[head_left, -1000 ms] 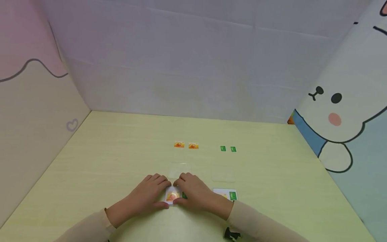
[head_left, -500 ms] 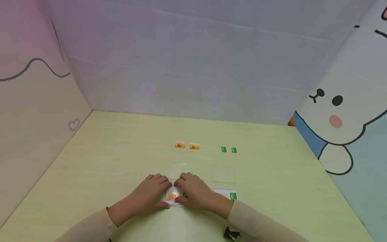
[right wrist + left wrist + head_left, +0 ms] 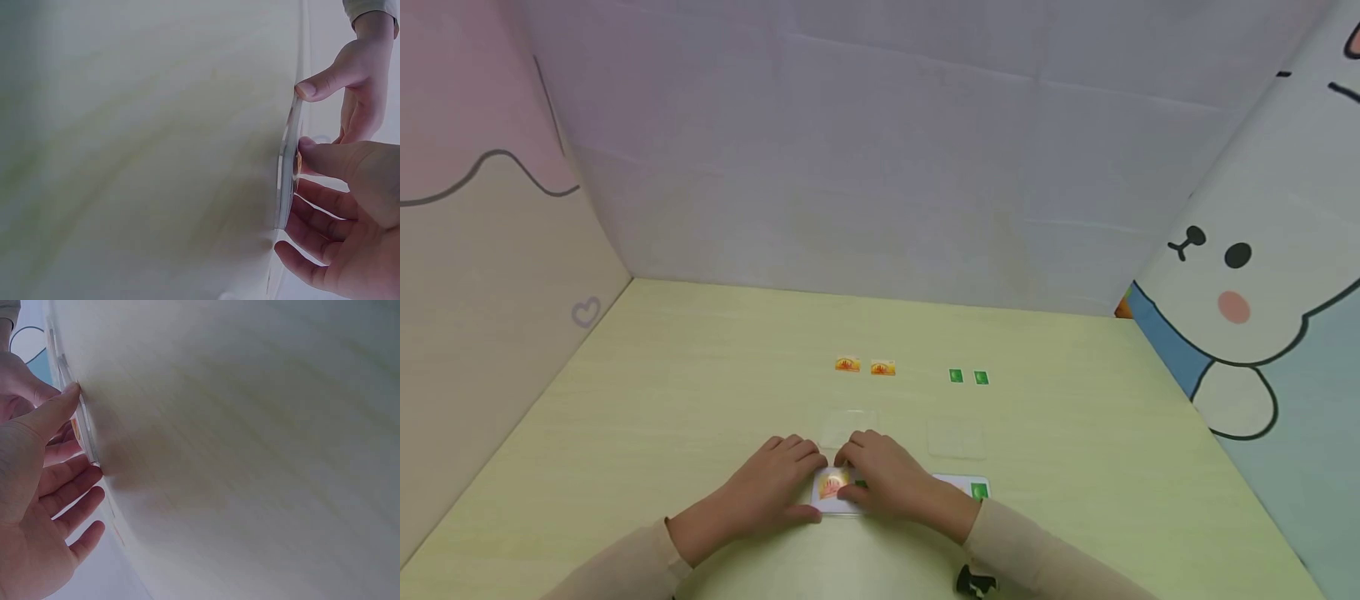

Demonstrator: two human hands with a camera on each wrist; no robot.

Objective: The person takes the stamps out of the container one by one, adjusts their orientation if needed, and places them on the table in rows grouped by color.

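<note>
A flat white card with clear edges (image 3: 827,506) lies in front of me; the right wrist view shows its thin clear side (image 3: 284,187). On its face are a small orange picture card (image 3: 831,486) and a green piece, mostly covered by fingers. My left hand (image 3: 771,483) grips the white card's left end, thumb at the near edge and fingertips at the far edge. From the right, my right hand (image 3: 883,477) reaches over the face, its thumb and forefinger pinching the orange picture card. The palm hides the white card's right end.
A second white card (image 3: 955,479) with a green piece (image 3: 979,491) is partly behind my right wrist. Clear plates (image 3: 848,423) (image 3: 956,438) lie beyond my hands. Further back are orange cards (image 3: 847,364) and green cards (image 3: 956,376). A black object (image 3: 975,581) is by my right sleeve.
The head view has tilted slightly. Both hands keep their places at the white card; the orange picture card sits a little more slanted under my right thumb.
</note>
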